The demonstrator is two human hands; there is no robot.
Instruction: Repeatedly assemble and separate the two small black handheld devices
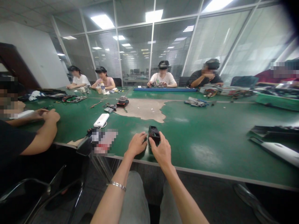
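Forearms [184, 193], cut off by the lower edge, reach toward a black device [154, 132] on the green bench [196, 124]; the right hand [162, 150] pinches it between thumb and fingers, hiding its near end; just beside, the left hand [137, 143] bends its fingers loosely, contact unclear; a white object [280, 151] runs off the right edge

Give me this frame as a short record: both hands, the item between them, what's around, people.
right hand: gripping the near end of the black device
left hand: beside it, slightly curled, holding nothing visible
black device: box-like, recesses on top; exact type unclear
surface: green table, with a pale irregular patch beyond the hands
to the left: white box-shaped item with a cable
to the right: long white part
people: several seated around the table
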